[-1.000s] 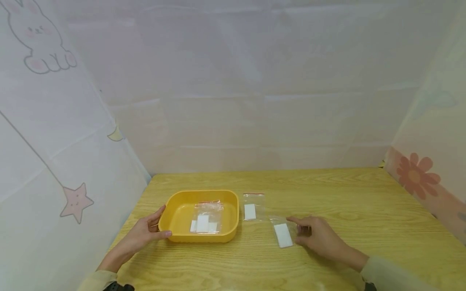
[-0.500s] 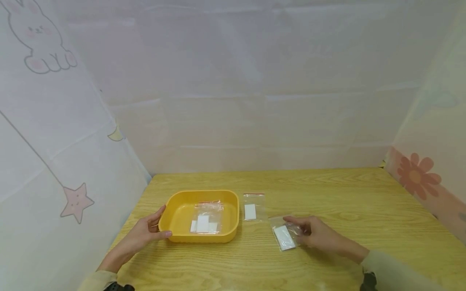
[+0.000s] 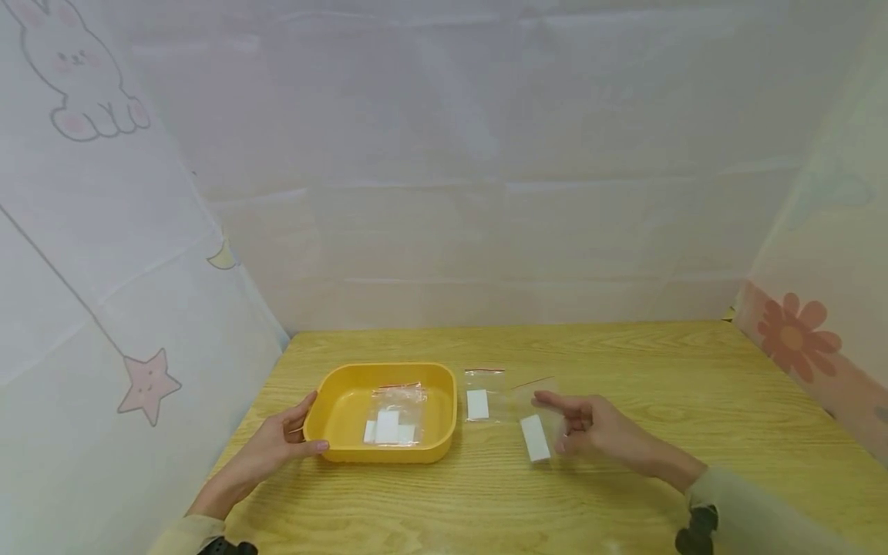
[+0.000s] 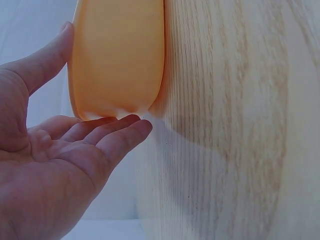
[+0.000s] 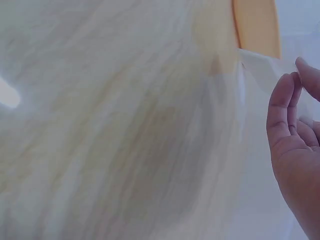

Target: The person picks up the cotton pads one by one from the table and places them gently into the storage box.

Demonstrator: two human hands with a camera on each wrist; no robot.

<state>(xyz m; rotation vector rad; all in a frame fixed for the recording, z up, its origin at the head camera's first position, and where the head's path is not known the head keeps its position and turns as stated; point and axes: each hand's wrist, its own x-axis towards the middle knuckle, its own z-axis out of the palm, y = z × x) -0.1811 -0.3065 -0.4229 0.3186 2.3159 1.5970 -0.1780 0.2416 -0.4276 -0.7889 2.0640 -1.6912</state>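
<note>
My left hand (image 3: 267, 455) holds the left end of a yellow plastic basin (image 3: 378, 455), its thumb at the front rim. In the left wrist view, the fingertips touch the end wall of the basin (image 4: 117, 55). My right hand (image 3: 600, 435) pinches a clear zip-lock bag (image 3: 535, 438) with a white rectangular piece inside, to the right of the basin. In the right wrist view, thumb and fingers of the right hand (image 5: 297, 125) meet at the edge of the bag (image 5: 262, 65). Inside the basin lie several similar bags (image 3: 398, 416), overlapping.
Another zip-lock bag (image 3: 477, 405) with a white piece lies on the wooden table (image 3: 659, 370), just right of the basin. Printed sheets (image 3: 444, 193) hang as walls behind and at both sides of the table.
My right hand has taken hold of the zip-lock bag, which now hangs a little farther back with its red seal line showing. The left hand and basin have stayed put.
</note>
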